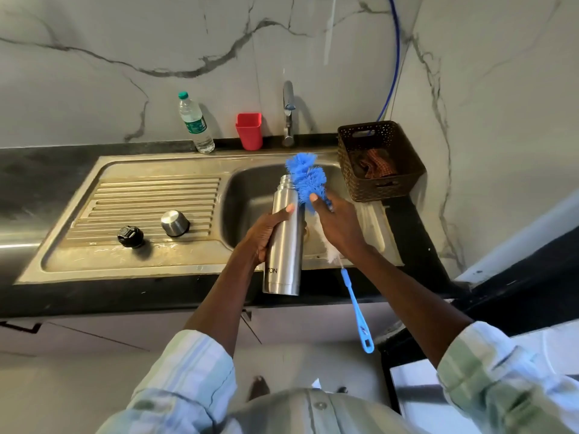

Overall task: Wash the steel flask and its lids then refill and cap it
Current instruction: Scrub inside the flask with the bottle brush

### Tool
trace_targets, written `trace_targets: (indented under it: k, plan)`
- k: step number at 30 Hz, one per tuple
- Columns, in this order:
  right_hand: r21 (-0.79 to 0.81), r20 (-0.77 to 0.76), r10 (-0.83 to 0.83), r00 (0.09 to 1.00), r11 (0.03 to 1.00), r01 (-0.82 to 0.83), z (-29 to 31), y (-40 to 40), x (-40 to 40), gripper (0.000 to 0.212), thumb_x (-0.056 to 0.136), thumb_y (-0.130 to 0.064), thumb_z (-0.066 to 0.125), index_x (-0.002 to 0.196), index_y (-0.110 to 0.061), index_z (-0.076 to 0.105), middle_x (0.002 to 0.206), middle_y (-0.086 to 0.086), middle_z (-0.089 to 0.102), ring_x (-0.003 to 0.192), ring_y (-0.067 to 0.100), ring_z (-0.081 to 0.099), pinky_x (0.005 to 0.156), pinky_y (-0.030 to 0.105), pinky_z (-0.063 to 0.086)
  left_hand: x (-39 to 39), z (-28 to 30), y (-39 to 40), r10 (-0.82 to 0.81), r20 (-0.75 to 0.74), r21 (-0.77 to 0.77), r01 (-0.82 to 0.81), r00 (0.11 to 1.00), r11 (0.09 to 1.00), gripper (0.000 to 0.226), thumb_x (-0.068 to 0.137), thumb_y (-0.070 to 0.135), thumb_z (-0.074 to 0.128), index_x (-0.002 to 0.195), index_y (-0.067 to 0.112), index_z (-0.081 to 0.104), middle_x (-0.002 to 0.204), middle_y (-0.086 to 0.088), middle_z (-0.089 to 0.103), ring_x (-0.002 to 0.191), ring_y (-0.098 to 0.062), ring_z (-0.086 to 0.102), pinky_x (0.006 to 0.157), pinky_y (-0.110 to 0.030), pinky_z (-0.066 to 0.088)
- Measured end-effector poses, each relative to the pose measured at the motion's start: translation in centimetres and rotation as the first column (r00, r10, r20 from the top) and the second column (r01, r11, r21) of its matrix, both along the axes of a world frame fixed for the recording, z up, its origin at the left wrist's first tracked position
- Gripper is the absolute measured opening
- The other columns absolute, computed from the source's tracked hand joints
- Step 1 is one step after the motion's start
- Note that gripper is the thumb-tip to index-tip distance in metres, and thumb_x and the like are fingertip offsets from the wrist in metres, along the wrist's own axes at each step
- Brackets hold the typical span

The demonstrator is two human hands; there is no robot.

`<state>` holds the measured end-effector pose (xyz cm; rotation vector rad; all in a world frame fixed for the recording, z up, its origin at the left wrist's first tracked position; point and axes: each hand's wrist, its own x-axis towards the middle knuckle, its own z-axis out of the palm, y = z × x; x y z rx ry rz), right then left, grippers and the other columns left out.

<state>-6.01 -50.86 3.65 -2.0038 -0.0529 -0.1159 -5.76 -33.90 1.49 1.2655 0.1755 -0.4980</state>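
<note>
While over the sink (250, 189), left hand (266, 233) around uncapped steel flask (283, 242), right hand (336, 220) gripping blue bottle brush (307, 180).

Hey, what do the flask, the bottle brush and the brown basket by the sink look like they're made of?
Flask: brushed steel, by its dull silver sheen and soft reflections.
Bottle brush: blue bristles and handle, likely plastic or nylon; white part unclear.
Basket: probably moulded plastic, matte brown, with evenly perforated walls.
</note>
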Motion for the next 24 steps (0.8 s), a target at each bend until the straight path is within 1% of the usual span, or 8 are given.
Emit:
trace_targets:
  k: [5, 8, 11, 13, 15, 19, 22, 24]
  plan:
    - [-0.133, 0.088, 0.084, 0.993, 0.988, -0.072, 0.1, 0.0, -0.3, 0.037, 0.100, -0.043, 0.047, 0.130, -0.024, 0.059, 0.113, 0.000, 0.070, 0.101, 0.016, 0.064, 0.087, 0.036, 0.051, 0.2, 0.1, 0.2, 0.005, -0.007, -0.013, -0.005, 1.000, 1.000, 0.066, 0.060, 0.039, 0.085, 0.115, 0.009, 0.066, 0.095, -0.012, 0.071, 0.081, -0.024, 0.068, 0.077, -0.038, 0.056]
    - [-0.031, -0.004, 0.015, 1.000, 0.999, -0.015, 0.3, -0.3, 0.3, 0.035, 0.101, -0.040, 0.047, 0.130, -0.023, 0.059, 0.111, 0.001, 0.070, 0.099, 0.017, 0.064, 0.090, 0.039, 0.051, 0.1, -0.1, 0.3, 0.037, -0.054, -0.078, -0.041, 0.998, 0.996, 0.052, 0.070, 0.037, 0.080, 0.111, 0.007, 0.066, 0.092, -0.012, 0.072, 0.079, -0.024, 0.070, 0.075, -0.037, 0.058]
    - [-0.169, 0.090, 0.122, 0.988, 0.980, -0.105, 0.3, 0.2, -0.9, 0.035, 0.101, -0.039, 0.048, 0.130, -0.022, 0.059, 0.113, 0.001, 0.069, 0.100, 0.015, 0.063, 0.085, 0.033, 0.050, 0.3, -0.3, 0.6, 0.065, -0.001, -0.193, -0.064, 0.998, 0.979, 0.037, 0.075, 0.022, 0.074, 0.109, 0.009, 0.072, 0.099, -0.010, 0.072, 0.088, -0.023, 0.068, 0.087, -0.040, 0.055]
    - [-0.097, 0.039, 0.078, 0.996, 0.993, -0.074, 0.1, 0.1, -0.7, 0.034, 0.101, -0.039, 0.049, 0.128, -0.023, 0.061, 0.110, 0.000, 0.070, 0.097, 0.015, 0.065, 0.083, 0.033, 0.051, 0.2, -0.2, 0.5, 0.059, 0.025, -0.210, -0.052, 0.998, 0.976, 0.037, 0.076, 0.020, 0.072, 0.111, 0.008, 0.071, 0.098, -0.010, 0.071, 0.088, -0.024, 0.068, 0.087, -0.040, 0.055]
    - [0.045, -0.059, 0.005, 0.998, 0.999, -0.002, 0.1, 0.2, -0.4, 0.032, 0.101, -0.039, 0.049, 0.124, -0.023, 0.063, 0.104, -0.003, 0.070, 0.093, 0.013, 0.065, 0.083, 0.033, 0.052, -0.1, 0.3, 0.3, 0.061, 0.011, -0.184, -0.058, 0.998, 0.981, 0.036, 0.078, 0.026, 0.069, 0.108, 0.007, 0.069, 0.090, -0.010, 0.073, 0.080, -0.024, 0.069, 0.076, -0.037, 0.058]
    - [-0.031, 0.061, 0.104, 0.993, 0.994, -0.103, 0.7, 0.7, -1.0, 0.034, 0.100, -0.039, 0.050, 0.129, -0.024, 0.061, 0.108, -0.009, 0.068, 0.091, 0.002, 0.062, 0.078, 0.021, 0.048, 0.0, 0.8, -0.1, 0.057, 0.059, -0.042, -0.055, 0.997, 0.998, 0.043, 0.074, 0.039, 0.078, 0.105, 0.010, 0.069, 0.087, -0.011, 0.073, 0.072, -0.022, 0.070, 0.068, -0.034, 0.059]
    - [0.031, -0.025, 0.044, 0.999, 0.999, -0.043, 0.7, -0.3, 0.2, 0.033, 0.101, -0.037, 0.049, 0.128, -0.022, 0.062, 0.109, -0.005, 0.068, 0.092, 0.004, 0.061, 0.086, 0.029, 0.049, 0.1, 1.1, 0.2, 0.053, 0.045, -0.073, -0.050, 0.998, 0.996, 0.055, 0.071, 0.036, 0.085, 0.113, 0.008, 0.064, 0.091, -0.015, 0.070, 0.073, -0.023, 0.070, 0.068, -0.037, 0.059]
    - [0.002, 0.003, 0.030, 1.000, 1.000, -0.030, 0.6, -0.6, 0.1, 0.035, 0.101, -0.038, 0.048, 0.129, -0.021, 0.060, 0.109, -0.004, 0.069, 0.096, 0.010, 0.062, 0.088, 0.032, 0.050, 0.4, 1.1, 0.6, 0.052, 0.056, -0.136, -0.044, 0.997, 0.990, 0.077, 0.060, 0.043, 0.091, 0.121, 0.006, 0.063, 0.096, -0.015, 0.070, 0.081, -0.026, 0.070, 0.078, -0.043, 0.059]
